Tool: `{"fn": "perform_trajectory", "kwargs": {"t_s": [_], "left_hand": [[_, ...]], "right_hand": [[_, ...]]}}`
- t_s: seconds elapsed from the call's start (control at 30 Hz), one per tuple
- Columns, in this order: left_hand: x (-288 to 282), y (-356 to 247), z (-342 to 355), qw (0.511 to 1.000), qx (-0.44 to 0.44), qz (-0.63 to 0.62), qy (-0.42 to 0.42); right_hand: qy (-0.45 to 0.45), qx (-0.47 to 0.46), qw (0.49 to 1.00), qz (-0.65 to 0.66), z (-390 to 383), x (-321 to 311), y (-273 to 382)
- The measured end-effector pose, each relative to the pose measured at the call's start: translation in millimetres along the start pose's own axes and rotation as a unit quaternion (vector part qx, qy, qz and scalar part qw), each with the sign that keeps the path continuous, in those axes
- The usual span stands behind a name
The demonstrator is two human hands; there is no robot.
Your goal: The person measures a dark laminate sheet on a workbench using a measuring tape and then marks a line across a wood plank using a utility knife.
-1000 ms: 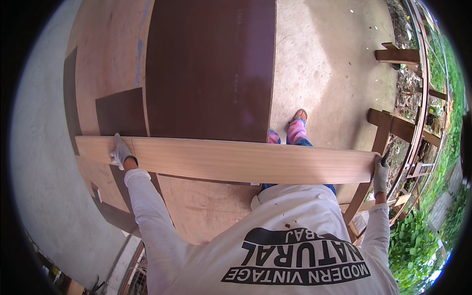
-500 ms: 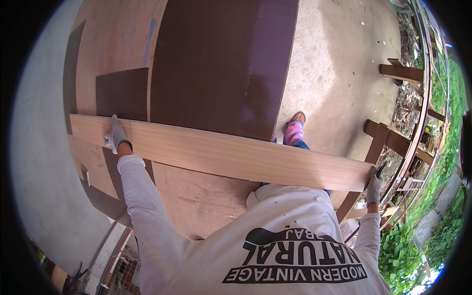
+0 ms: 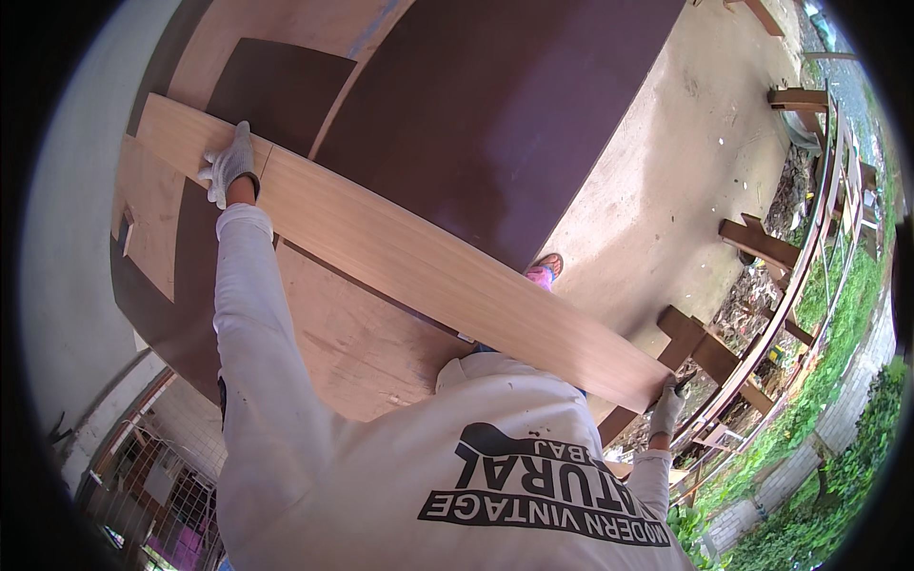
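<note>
A long, pale wood-grain board [image 3: 419, 247] lies slantwise in front of me, from upper left to lower right, with a thin line across it near its left end. On that line's left side my left hand [image 3: 231, 169], in a white glove, rests flat on the board, fingers stretched towards its far edge. My right hand [image 3: 666, 409], gloved too, is closed around the board's right end. A thin dark stick-like thing [image 3: 684, 383] juts from that hand; its kind is unclear. Beneath the board are a large dark brown panel [image 3: 476, 124] and a plywood surface [image 3: 343, 328].
A smaller dark panel [image 3: 276, 90] lies beyond my left hand. A foot in a sandal [image 3: 549, 262] shows past the board. Brown timber posts [image 3: 700, 343] and rails line the concrete floor [image 3: 657, 181] at right. A grey wall [image 3: 76, 228] stands at left.
My view has turned, so the board slopes more steeply, its right end lower in the picture. Both hands keep their places on it.
</note>
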State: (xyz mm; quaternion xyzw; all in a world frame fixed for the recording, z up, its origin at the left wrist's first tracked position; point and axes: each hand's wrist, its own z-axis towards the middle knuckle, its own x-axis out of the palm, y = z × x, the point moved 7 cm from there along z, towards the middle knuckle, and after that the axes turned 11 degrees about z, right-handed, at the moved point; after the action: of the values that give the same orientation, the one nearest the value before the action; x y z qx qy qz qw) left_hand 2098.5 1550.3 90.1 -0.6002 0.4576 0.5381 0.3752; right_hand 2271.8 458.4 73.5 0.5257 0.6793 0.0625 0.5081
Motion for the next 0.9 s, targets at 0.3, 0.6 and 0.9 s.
{"fn": "perform_trajectory", "kwargs": {"t_s": [0.3, 0.6, 0.9], "left_hand": [[-7, -6, -13, 1.0, -0.011, 0.007, 0.019], [-2, -9, -7, 1.0, 0.007, 0.007, 0.008], [-1, -11, -10, 1.0, 0.016, -0.002, -0.008]], "right_hand": [[0.011, -0.039, 0.999, 0.017, 0, 4, 11], [-0.016, -0.028, 0.999, -0.009, -1, 6, 14], [-0.014, -0.04, 0.999, 0.007, -1, 6, 20]]}}
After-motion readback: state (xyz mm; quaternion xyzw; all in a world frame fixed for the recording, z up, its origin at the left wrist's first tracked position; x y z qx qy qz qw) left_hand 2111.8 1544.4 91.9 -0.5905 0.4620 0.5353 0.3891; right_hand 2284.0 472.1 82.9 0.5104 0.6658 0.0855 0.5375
